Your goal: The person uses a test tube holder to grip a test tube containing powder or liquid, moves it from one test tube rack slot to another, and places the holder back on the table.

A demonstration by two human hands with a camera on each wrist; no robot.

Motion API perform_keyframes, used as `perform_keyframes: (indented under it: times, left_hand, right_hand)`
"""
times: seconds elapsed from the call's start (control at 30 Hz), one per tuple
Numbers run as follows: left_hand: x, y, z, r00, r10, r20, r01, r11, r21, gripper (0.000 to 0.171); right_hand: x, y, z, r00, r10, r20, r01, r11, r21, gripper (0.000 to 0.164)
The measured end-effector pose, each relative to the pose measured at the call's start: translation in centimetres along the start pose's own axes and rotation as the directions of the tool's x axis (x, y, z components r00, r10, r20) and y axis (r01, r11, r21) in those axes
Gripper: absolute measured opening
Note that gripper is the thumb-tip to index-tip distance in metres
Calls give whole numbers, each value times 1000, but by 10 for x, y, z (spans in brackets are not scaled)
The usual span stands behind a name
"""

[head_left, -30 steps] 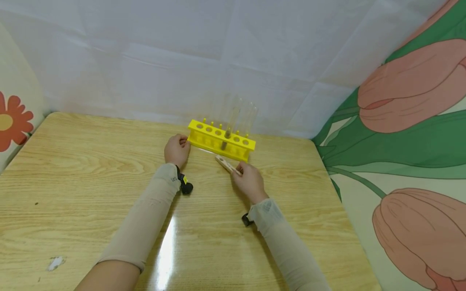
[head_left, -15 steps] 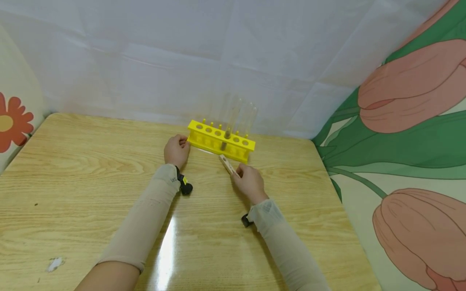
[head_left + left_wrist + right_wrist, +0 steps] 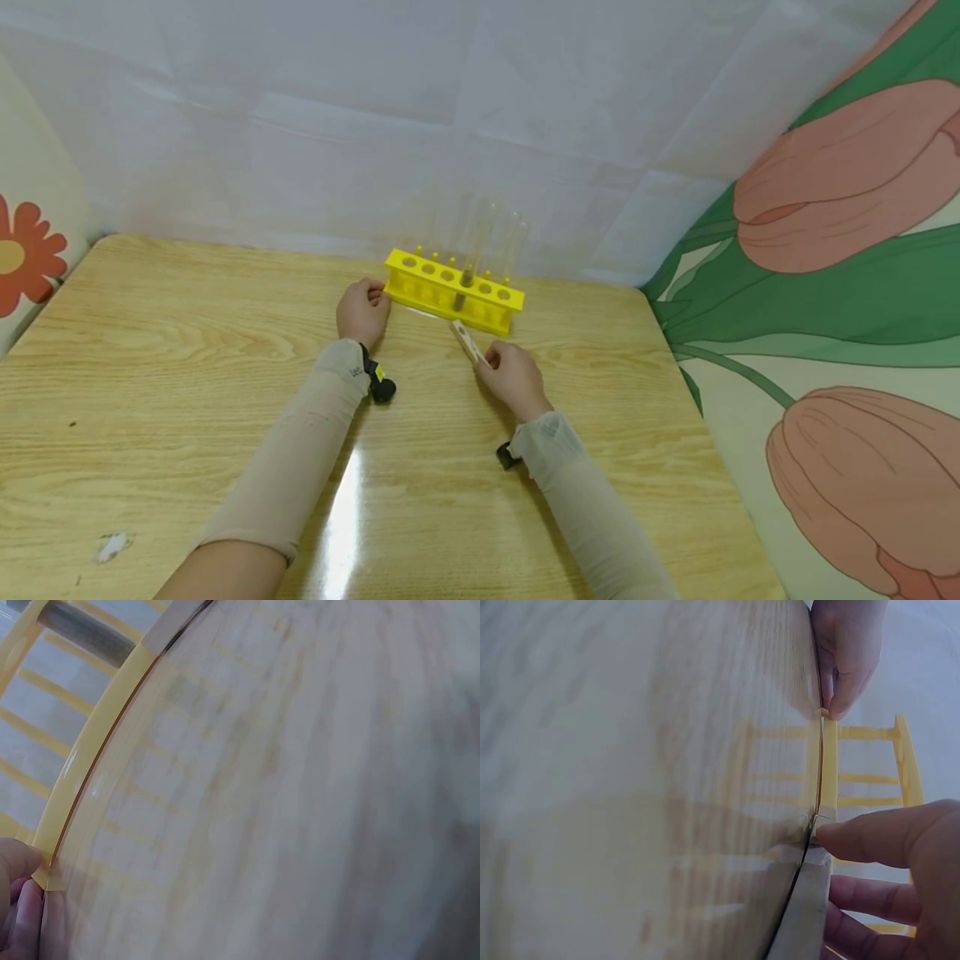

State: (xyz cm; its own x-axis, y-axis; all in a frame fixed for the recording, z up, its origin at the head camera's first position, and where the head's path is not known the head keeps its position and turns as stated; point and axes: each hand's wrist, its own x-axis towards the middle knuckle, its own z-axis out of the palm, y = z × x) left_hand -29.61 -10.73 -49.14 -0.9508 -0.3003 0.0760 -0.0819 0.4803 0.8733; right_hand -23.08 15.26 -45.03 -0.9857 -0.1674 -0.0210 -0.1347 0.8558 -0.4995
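A yellow test tube rack [image 3: 438, 272] stands near the back of the table. My left hand [image 3: 363, 312] pinches the left end of its base, the thumb on the yellow edge in the left wrist view. One glass test tube [image 3: 467, 278] with a dark band rises from a hole right of the middle. Clear tubes [image 3: 517, 242] stand upside down behind, over the rear pegs. In front of the rack, my right hand [image 3: 517, 375] grips a wooden test tube clamp [image 3: 465, 340] between thumb and fingers. The clamp's far tip points at the rack's base, low over or on the wood; I cannot tell which.
The wood-grain table [image 3: 225, 375] reaches back to a white cloth [image 3: 300, 125]. A tulip-print panel [image 3: 840, 333] borders the right side, and a flower-print one the left. A worn white patch [image 3: 112, 547] marks the table at front left.
The clamp's far tip has swung a little to the right in the right hand, mostly in the first half second. The left hand and the rack hold their places.
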Motion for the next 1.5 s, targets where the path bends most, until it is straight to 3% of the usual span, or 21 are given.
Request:
perform_keyframes:
  times: [0.83, 1.27, 1.5]
  left_hand:
    - [-1, -1, -6, 1000, 16, -8, -16, 1000, -13, 29]
    - [4, -8, -6, 1000, 15, 16, -14, 999, -32, 30]
    - [5, -8, -11, 999, 19, 37, -19, 1000, -17, 32]
  right_hand:
    - [3, 4, 6, 1000, 0, 23, -3, 992, 127, 16]
    - [6, 18, 4, 992, -17, 125, -14, 970, 241, 26]
    - [12, 34, -5, 983, -120, 142, 95, 980, 176, 32]
